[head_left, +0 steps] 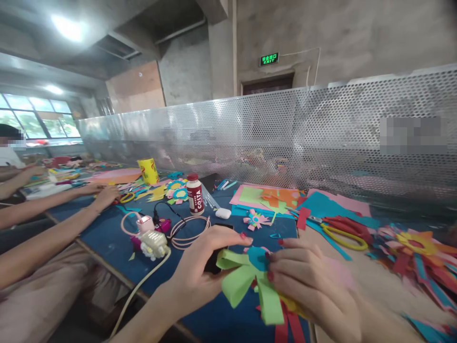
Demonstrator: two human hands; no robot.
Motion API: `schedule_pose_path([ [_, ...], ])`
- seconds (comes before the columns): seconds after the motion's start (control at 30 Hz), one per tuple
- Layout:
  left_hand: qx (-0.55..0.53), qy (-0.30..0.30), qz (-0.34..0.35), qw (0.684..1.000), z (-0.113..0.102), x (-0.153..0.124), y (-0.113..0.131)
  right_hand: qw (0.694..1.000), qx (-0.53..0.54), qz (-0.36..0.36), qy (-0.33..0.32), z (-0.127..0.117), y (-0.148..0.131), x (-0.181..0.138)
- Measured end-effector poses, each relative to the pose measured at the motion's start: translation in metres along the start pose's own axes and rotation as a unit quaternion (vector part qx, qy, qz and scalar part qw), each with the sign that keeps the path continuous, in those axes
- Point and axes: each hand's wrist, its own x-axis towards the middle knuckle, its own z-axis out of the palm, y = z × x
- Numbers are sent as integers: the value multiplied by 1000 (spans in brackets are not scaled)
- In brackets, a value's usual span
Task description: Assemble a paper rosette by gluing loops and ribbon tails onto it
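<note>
A paper flower [262,257] with light green looped strips and a blue centre is between my two hands, above the blue table. My left hand [203,267] curls round its left side, with the index finger stretched along the far edge and the lower fingers partly hidden. From the right, my right hand [310,281] presses its fingertips on the blue centre and holds the flower's right side. Red strips [291,326] hang or lie below the flower; which of the two, I cannot tell. Behind my left hand lies a dark phone-like object [224,227], mostly covered.
Scissors with yellow and red handles [344,236] lie to the right, near finished paper flowers [416,243]. Ahead stand a Costa bottle [195,194], a white earbud case [223,213] and stacked coloured paper [264,195]. A power strip [152,240] with cables lies left, beside another person's arms [71,219].
</note>
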Motion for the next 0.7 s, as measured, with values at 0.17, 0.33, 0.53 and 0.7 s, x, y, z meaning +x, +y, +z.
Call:
schedule_pose_path([
  [0.17, 105, -14, 121, 987, -7, 6, 15, 994, -92, -39, 43, -1, -10, 0],
  [0.33, 123, 13, 122, 985, -7, 6, 19, 989, -126, -60, 53, -1, -11, 6],
  [0.53, 136, 27, 124, 983, -8, 4, 14, 987, -146, -65, 12, -6, -9, 5],
  [0.7, 129, 9, 118, 985, -7, 11, 8, 998, -60, 10, 12, -3, -2, 11],
])
